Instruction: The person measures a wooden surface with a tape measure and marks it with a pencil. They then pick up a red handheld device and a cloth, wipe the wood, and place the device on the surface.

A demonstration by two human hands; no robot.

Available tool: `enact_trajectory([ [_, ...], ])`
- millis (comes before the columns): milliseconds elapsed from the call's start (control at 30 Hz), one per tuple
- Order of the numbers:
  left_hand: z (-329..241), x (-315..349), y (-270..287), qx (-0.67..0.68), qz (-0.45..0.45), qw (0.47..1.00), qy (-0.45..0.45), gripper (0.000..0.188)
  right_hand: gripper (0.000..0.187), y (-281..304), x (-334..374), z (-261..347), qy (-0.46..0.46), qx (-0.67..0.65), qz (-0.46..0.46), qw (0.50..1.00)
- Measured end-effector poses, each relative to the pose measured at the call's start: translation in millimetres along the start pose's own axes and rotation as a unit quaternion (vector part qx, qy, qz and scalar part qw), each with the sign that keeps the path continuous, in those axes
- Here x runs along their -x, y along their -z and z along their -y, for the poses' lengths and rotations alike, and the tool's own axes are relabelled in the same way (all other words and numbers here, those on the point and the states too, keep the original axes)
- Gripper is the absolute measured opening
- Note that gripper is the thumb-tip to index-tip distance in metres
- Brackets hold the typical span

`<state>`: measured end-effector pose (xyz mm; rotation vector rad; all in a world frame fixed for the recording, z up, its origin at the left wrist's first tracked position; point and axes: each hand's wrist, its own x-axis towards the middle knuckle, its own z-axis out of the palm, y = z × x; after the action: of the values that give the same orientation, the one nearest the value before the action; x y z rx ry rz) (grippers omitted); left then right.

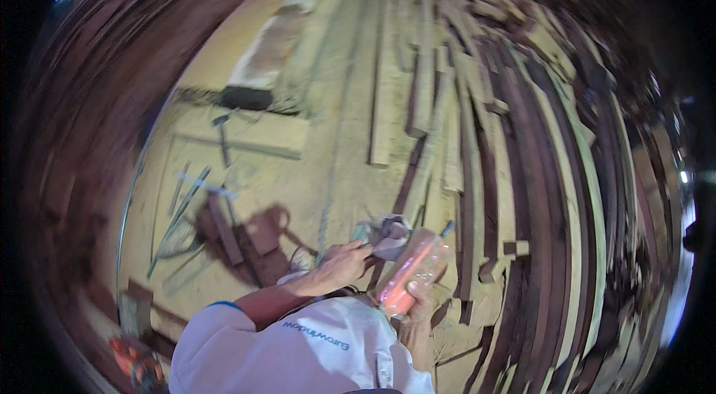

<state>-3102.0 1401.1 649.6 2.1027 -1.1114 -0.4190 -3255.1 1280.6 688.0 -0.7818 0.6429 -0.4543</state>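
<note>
My right hand (418,303) is wrapped round the lower part of a clear plastic bottle (415,272). Orange-red shows through or on the bottle, which tilts up to the right, with a bluish end at its top. Left of it, my left hand (344,266) has its fingers curled at the edge of a crumpled grey cloth-like bundle (389,236). Blur hides its exact kind, but the fingers seem closed on it. Bundle and bottle are close together in front of my white shirt.
Long wooden strips (552,170) lie in rows along the right. At the left are a hammer (223,139) on a pale board (250,134), thin rods (179,219) and dark brown pieces (224,230). A dark-ended pale slab (272,43) lies farther off. Something orange (134,360) sits at lower left.
</note>
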Motion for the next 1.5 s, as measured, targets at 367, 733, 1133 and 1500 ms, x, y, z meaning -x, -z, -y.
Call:
enact_trajectory([
  [367,79.9,13.1,89.8,-0.003,-0.245,0.962,0.124,0.023,0.061,-106.5,-91.5,-19.9,-0.088,0.082,0.105,0.987],
  [733,175.6,-1.2,196.1,0.001,-0.316,0.942,0.115,0.041,0.075,-222.0,-175.3,-69.1,-0.175,0.002,0.214,0.961],
  [1133,276.7,-117.7,237.5,-0.091,-0.305,0.947,0.034,0.046,0.071,-336.9,-366.6,-115.5,-0.322,-0.072,0.295,0.897],
  [1500,411.4,-74.5,429.9,0.361,-0.648,0.633,0.222,0.025,0.077,-419.8,-616.3,8.6,0.05,0.107,0.37,0.921],
])
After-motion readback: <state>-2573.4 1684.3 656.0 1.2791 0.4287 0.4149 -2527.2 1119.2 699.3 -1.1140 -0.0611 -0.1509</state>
